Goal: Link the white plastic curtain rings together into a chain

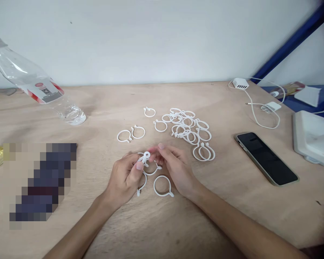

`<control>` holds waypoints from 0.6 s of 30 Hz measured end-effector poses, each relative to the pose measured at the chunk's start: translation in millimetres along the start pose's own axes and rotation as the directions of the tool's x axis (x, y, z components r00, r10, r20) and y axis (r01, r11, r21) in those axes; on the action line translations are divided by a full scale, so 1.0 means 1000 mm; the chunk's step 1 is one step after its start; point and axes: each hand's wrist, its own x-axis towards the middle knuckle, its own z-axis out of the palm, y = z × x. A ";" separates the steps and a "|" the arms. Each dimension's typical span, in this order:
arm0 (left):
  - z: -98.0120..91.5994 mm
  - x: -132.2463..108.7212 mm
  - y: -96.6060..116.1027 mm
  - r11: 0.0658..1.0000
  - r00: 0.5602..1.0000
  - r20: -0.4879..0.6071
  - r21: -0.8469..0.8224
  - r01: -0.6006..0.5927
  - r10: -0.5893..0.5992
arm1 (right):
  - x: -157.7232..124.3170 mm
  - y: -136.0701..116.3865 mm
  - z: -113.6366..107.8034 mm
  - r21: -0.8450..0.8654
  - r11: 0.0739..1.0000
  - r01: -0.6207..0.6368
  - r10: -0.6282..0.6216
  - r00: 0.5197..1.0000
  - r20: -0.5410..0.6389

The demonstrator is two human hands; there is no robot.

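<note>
My left hand [126, 176] pinches a white plastic curtain ring [146, 155] between thumb and fingers, its small eyelet end pointing up; most of this ring is hidden. Close on its right, my right hand [179, 172] has curled fingers with the thumb laid against them. The fingertips are beside the eyelet, and what they hold, if anything, is hidden. Below the hands lie a few loose curtain rings, one of them a whole circle [154, 187] between my wrists. A pair of rings [124, 141] lies beyond my left hand. A tangled pile of rings [187, 126] spreads beyond my right hand.
A clear bottle [45, 90] with a red and white label stands at the left, near a pixelated patch [47, 183]. At the right are a phone [268, 158], a white charger [240, 83] with cables, and a white plastic object [310, 136]. A wall backs the wooden table [102, 104].
</note>
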 end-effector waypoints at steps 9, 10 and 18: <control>0.002 0.001 -0.001 0.999 0.999 0.022 0.013 -0.045 0.044 | -0.004 -0.011 0.007 -0.096 0.995 0.019 -0.014 0.998 0.055; 0.002 0.001 -0.001 0.998 0.998 0.030 0.017 -0.056 0.056 | -0.004 -0.011 0.007 -0.110 0.994 0.012 -0.005 0.998 0.056; 0.002 0.000 -0.004 0.994 0.995 -0.011 0.045 -0.103 0.103 | 0.008 -0.010 0.002 -0.246 0.966 0.084 -0.064 0.994 0.089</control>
